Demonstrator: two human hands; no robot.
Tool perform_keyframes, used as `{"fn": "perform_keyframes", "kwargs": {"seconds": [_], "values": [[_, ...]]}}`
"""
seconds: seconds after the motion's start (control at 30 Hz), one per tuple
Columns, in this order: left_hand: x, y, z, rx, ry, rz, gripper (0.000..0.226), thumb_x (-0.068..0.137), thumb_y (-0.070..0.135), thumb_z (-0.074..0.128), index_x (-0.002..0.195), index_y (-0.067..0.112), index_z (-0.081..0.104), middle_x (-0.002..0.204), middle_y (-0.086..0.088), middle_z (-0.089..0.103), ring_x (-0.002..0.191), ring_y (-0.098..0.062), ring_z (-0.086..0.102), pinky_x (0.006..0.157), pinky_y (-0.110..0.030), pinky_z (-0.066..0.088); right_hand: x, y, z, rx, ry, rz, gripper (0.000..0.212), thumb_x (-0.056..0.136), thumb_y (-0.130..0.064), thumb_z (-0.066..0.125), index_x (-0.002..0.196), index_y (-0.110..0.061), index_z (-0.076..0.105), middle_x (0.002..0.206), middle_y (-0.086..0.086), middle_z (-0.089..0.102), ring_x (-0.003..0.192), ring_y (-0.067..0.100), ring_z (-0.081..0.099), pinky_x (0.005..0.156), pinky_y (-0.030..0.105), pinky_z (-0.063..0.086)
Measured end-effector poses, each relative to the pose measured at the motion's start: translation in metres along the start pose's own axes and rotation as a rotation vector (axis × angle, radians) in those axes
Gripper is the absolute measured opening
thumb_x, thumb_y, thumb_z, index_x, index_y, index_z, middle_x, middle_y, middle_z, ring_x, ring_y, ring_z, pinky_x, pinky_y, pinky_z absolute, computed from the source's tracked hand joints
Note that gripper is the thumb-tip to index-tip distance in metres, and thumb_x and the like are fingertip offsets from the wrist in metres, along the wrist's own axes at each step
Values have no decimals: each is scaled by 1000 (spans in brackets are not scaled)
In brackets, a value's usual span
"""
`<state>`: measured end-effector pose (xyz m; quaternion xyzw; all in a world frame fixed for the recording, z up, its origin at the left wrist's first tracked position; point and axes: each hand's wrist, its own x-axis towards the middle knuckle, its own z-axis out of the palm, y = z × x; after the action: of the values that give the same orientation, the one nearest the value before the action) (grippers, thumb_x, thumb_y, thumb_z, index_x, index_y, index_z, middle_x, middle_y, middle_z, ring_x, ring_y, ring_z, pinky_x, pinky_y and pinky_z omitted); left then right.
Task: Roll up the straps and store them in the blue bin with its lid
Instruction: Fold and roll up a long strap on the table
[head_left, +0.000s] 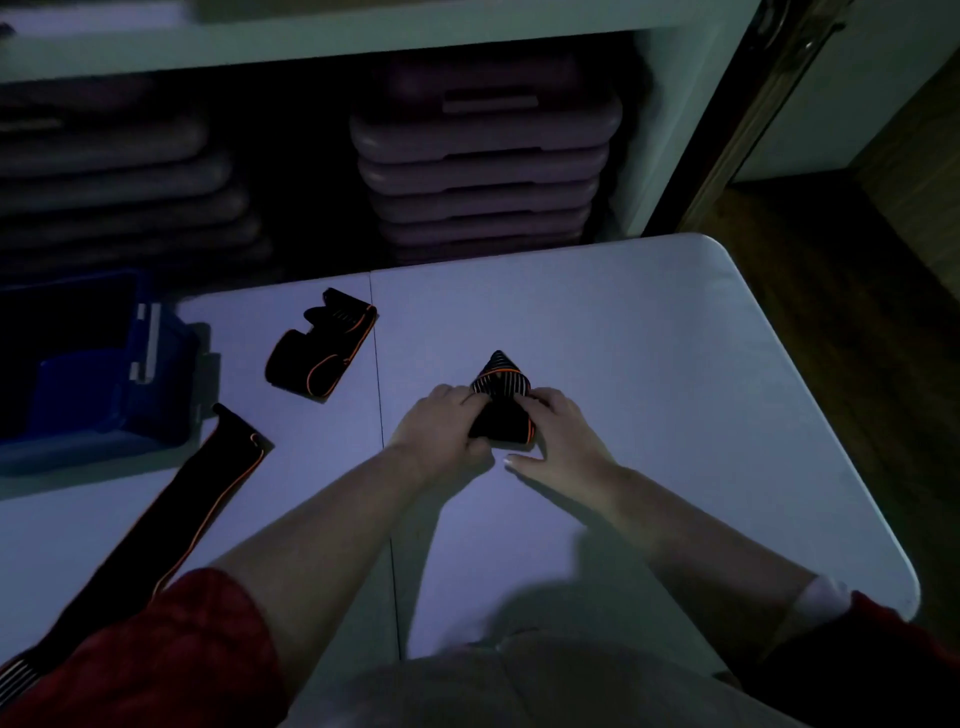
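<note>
A black strap with orange edging (500, 396), rolled into a tight bundle with a striped end pointing away from me, lies on the white table (649, 364). My left hand (441, 423) and my right hand (558, 428) both grip it from either side. A second strap (322, 345) lies loosely folded on the table to the left. A third strap (171, 514) stretches out flat toward the table's near left edge. The blue bin (104, 374) stands open at the far left; I cannot make out its lid.
Behind the table, a white shelf unit (363, 41) holds stacks of purple-grey step platforms (483, 171). A dark wooden floor (831, 291) lies past the table's rounded right corner. The scene is dim.
</note>
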<state>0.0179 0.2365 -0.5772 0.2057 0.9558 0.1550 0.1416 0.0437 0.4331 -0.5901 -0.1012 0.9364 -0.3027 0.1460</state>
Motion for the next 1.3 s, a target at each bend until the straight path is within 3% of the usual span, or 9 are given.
{"fn": "perform_keyframes", "kwargs": {"seconds": [0.13, 0.23, 0.37, 0.5, 0.73, 0.93, 1.07, 1.2, 1.3], "values": [[-9, -4, -1, -175, -47, -17, 65, 69, 53, 46, 119, 13, 59, 114, -7, 53, 107, -22, 45, 86, -32, 41, -5, 1, -3, 59, -34, 10, 52, 85, -37, 67, 133, -23, 52, 152, 1, 28, 138, 21, 32, 109, 30, 28], [-31, -6, 6, -479, 12, -174, 42, 79, 38, 62, 115, 17, 60, 124, 0, 39, 110, -13, 43, 95, -25, 36, -9, -7, 0, 186, -87, -7, 42, 86, -36, 67, 124, -22, 55, 142, 3, 45, 133, 17, 42, 108, 27, 34], [-59, -8, 4, -720, 70, -359, 20, 88, 31, 60, 107, 26, 55, 102, -3, 63, 91, -18, 60, 69, -23, 47, -11, -34, 6, 361, -90, 48, 28, 86, -36, 69, 106, -29, 51, 103, -6, 65, 90, 6, 63, 72, 7, 46], [-89, -19, -6, -816, 188, -471, 23, 89, 38, 59, 105, 23, 52, 90, -5, 66, 82, -20, 64, 68, -34, 52, -7, -64, 21, 431, -63, 26, 37, 84, -37, 70, 112, -33, 46, 101, -6, 63, 93, 14, 66, 79, 27, 55], [-168, -64, -28, -906, 410, -543, 35, 92, 37, 57, 126, 36, 47, 85, 7, 63, 73, -10, 64, 53, -11, 46, -2, -159, 55, 517, -176, -54, 26, 91, -33, 63, 113, -35, 50, 99, -6, 63, 84, 7, 65, 62, 14, 50], [-252, -137, -56, -999, 539, -666, 36, 90, 35, 62, 123, 42, 48, 97, 13, 66, 79, -1, 65, 57, -11, 49, 13, -262, 118, 542, -259, -82, 45, 90, -33, 63, 131, -29, 43, 107, 7, 67, 90, 18, 67, 68, 23, 51], [-304, -204, -72, -1033, 618, -795, 35, 88, 37, 63, 122, 31, 56, 100, -6, 71, 81, -20, 71, 73, -37, 59, 29, -338, 172, 635, -316, -71, 46, 90, -24, 66, 132, -22, 48, 119, 5, 61, 109, 21, 62, 85, 37, 57], [-340, -263, -87, -1005, 696, -883, 38, 88, 34, 65, 124, 23, 57, 103, -6, 70, 86, -23, 69, 74, -39, 56, 50, -399, 221, 675, -351, -35, 52, 90, -30, 65, 138, -29, 44, 132, 1, 53, 117, 22, 57, 97, 42, 52], [-354, -300, -91, -983, 709, -878, 34, 89, 29, 65, 121, 19, 58, 106, -6, 68, 86, -19, 66, 64, -26, 51, 63, -426, 247, 632, -360, -52, 47, 91, -29, 63, 134, -32, 44, 124, -3, 54, 114, 22, 57, 98, 44, 50]]}}
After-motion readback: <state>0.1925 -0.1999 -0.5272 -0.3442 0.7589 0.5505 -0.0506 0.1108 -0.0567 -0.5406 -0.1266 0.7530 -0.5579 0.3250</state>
